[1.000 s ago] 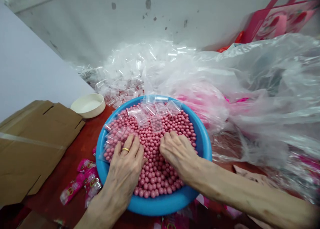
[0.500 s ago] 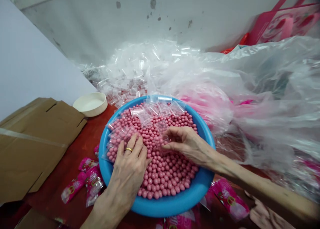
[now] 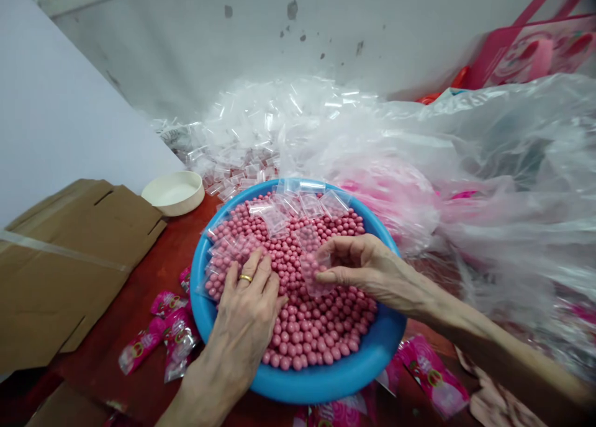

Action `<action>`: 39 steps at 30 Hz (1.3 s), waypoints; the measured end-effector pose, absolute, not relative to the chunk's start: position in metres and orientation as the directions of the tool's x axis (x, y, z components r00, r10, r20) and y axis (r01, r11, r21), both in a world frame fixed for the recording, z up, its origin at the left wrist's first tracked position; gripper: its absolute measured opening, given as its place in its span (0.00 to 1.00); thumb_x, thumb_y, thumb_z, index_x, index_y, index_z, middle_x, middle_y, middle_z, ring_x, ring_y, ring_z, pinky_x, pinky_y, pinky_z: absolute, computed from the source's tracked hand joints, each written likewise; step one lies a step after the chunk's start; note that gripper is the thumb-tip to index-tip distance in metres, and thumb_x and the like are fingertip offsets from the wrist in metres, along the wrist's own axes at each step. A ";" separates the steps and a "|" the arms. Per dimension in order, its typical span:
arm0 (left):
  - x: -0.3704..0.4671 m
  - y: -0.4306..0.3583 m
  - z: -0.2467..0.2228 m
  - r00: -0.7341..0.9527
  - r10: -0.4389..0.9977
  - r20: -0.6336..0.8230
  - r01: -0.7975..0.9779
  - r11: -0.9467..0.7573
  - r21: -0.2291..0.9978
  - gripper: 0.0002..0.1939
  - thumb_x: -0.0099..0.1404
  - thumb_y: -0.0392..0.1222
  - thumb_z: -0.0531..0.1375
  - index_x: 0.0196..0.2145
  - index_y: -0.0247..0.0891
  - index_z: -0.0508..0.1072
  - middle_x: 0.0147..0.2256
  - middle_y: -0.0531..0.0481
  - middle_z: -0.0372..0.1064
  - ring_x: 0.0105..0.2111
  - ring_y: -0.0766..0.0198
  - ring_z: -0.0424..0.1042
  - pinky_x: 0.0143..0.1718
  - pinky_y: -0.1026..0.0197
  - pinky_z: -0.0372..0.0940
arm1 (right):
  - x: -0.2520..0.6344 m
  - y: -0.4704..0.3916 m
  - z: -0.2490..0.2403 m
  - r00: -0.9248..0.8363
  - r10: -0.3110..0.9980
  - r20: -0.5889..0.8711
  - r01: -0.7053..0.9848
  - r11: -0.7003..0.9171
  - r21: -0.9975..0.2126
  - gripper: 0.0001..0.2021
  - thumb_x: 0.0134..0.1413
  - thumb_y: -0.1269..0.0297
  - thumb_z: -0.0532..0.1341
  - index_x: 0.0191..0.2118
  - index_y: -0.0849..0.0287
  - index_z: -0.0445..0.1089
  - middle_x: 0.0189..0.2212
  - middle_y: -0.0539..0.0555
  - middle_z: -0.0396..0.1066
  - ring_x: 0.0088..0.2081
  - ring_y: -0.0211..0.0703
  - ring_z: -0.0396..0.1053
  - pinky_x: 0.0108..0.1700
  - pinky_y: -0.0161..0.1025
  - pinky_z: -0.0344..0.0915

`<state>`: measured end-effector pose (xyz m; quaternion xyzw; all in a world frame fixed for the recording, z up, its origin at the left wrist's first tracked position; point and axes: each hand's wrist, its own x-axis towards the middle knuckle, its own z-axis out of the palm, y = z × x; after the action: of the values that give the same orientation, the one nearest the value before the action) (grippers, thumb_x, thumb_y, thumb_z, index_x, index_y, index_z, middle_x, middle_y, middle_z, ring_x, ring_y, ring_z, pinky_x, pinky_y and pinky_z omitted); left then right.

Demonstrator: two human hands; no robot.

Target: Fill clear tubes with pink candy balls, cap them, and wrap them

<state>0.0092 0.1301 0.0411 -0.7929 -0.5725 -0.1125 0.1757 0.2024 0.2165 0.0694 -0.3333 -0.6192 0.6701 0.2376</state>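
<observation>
A blue basin (image 3: pixel 395 346) is filled with round pink candy balls (image 3: pixel 310 337). My left hand (image 3: pixel 249 312), wearing a ring, lies over the balls at the left of the basin. Its fingers are stretched and slightly apart, with the tips resting by small clear bags (image 3: pixel 226 253). Between thumb and fingers my right hand (image 3: pixel 358 262) pinches a small clear plastic bag (image 3: pixel 311 277) just above the balls. Pink balls show in or through that bag; which, I cannot tell. More clear bags (image 3: pixel 274 219) lie flat on the balls near the back rim.
Behind the basin is a heap of clear bags (image 3: pixel 261 123). Large plastic sheeting (image 3: pixel 503 154) covers the right side. A white round dish (image 3: pixel 174 194) and a cardboard box (image 3: pixel 79 259) are on the left. Pink candy packets (image 3: pixel 144 346) lie beside the basin.
My right hand has moved slightly right, and the bag in its pinch shows more plainly. My left hand stays over the balls. The whole view has shifted a little.
</observation>
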 end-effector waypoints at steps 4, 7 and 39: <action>0.011 0.130 0.046 0.342 0.883 0.320 0.939 -0.313 -0.141 0.12 0.65 0.33 0.52 0.41 0.29 0.74 0.50 0.35 0.71 0.54 0.44 0.65 0.48 0.40 0.64 | 0.198 0.204 0.064 -0.662 0.695 -0.280 -0.012 -0.383 -0.924 0.12 0.40 0.61 0.69 0.27 0.61 0.66 0.24 0.47 0.71 0.28 0.35 0.71 0.37 0.36 0.70; 0.012 0.129 0.050 0.336 0.894 0.298 0.942 -0.311 -0.128 0.12 0.65 0.32 0.52 0.41 0.29 0.74 0.49 0.35 0.71 0.54 0.44 0.65 0.49 0.40 0.64 | 0.196 0.201 0.058 -0.593 0.792 -0.142 -0.062 -0.221 -0.973 0.10 0.41 0.63 0.69 0.27 0.61 0.68 0.25 0.47 0.71 0.29 0.34 0.71 0.37 0.35 0.70; 0.002 0.132 0.048 0.355 0.839 0.411 0.931 -0.357 -0.077 0.11 0.66 0.31 0.50 0.37 0.27 0.72 0.45 0.33 0.69 0.53 0.46 0.63 0.52 0.45 0.65 | 0.133 0.219 0.069 -0.627 0.735 0.259 0.566 0.658 -0.497 0.08 0.51 0.76 0.53 0.35 0.61 0.66 0.30 0.54 0.67 0.30 0.42 0.63 0.33 0.37 0.60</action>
<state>0.0023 0.1317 0.0480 -0.8094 -0.5468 -0.1524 0.1506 0.1332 0.2186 0.0689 -0.3685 -0.8822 0.1878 0.2250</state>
